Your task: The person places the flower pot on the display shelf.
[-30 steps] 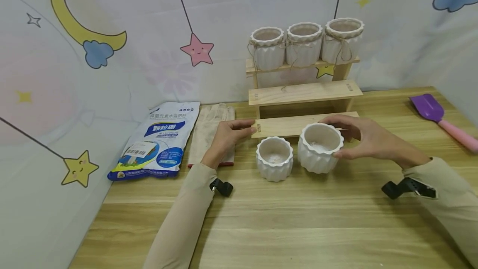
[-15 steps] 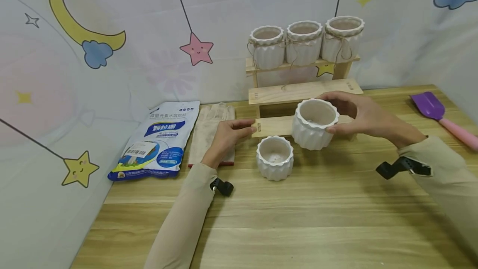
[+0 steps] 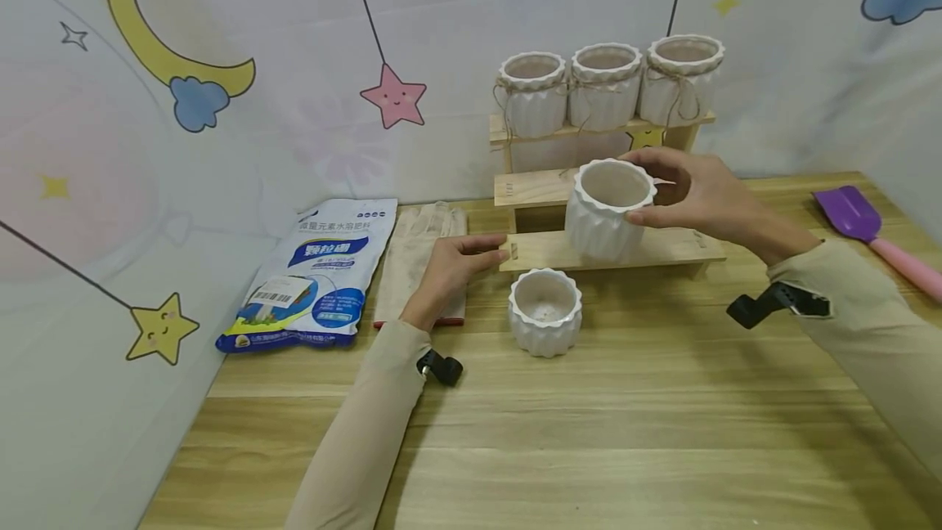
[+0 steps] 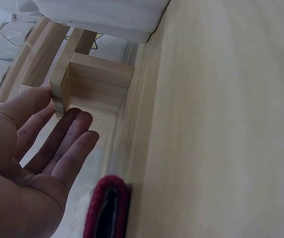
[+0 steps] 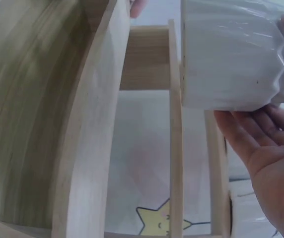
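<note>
My right hand (image 3: 702,190) grips a white ceramic flower pot (image 3: 605,223) with a scalloped rim, thumb in front and fingers round its right side. In the right wrist view the raised pot (image 5: 231,59) is by the edge of the middle board (image 5: 176,129). At the left end of the lowest board of a three-tier wooden plant stand (image 3: 537,250), my left hand (image 3: 450,270) pinches the wood. The left wrist view has that board end (image 4: 60,82) between the fingers. A second white pot (image 3: 545,317) stands on the table before the stand.
Three twine-tied white pots (image 3: 607,88) line the top tier. Left of the stand lie a cloth glove (image 3: 415,252) and a blue-and-white fertiliser bag (image 3: 312,276). A purple trowel with a pink handle (image 3: 850,215) lies at the right. A printed cloth backdrop (image 3: 309,137) rises behind.
My right hand has lifted the pot from near the table, up and slightly left, past the lowest board. The left hand has stayed at the board's end.
</note>
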The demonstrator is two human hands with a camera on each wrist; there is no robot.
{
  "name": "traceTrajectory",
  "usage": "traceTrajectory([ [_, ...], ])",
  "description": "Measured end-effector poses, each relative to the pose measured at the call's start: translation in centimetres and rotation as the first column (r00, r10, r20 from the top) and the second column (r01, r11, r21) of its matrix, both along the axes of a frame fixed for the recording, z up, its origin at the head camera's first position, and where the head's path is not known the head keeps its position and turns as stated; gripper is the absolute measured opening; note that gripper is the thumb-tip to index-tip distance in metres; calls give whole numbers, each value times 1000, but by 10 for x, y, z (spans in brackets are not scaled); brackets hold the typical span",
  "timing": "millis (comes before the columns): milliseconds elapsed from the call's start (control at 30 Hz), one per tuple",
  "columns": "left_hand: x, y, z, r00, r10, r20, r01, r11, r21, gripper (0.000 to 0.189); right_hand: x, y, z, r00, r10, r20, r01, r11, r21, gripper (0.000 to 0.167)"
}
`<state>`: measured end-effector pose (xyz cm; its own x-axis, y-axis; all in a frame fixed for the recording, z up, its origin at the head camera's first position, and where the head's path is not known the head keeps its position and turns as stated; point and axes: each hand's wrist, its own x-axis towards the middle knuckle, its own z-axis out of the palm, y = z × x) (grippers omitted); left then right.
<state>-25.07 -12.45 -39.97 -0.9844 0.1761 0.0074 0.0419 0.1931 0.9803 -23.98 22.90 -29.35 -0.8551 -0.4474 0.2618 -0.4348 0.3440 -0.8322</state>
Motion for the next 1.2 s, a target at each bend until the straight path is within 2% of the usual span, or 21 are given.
traceTrajectory([
  [233, 0, 0, -1, 1000, -9, 0, 9, 1000, 7, 30, -9, -3, 3, 996, -54, 77, 54, 999, 7, 65],
  [467, -1, 0, -1, 1000, -20, -6, 20, 1000, 22, 31, -21, -8, 4, 990, -136, 34, 134, 990, 53, 67],
  [667, 0, 0, -1, 1000, -13, -2, 13, 1000, 2, 31, -30, -12, 3, 990, -141, 2, 141, 989, 52, 64],
  [933, 0, -1, -1, 1000, -6, -9, 5, 1000, -14, 32, -38, -19, 4, 984, -175, 14, 175, 984, 27, 69],
  [1200, 0, -1, -1, 1000, -11, 0, 11, 1000, 20, 31, -45, -28, 4, 978, -209, 17, 208, 978, 30, 71],
])
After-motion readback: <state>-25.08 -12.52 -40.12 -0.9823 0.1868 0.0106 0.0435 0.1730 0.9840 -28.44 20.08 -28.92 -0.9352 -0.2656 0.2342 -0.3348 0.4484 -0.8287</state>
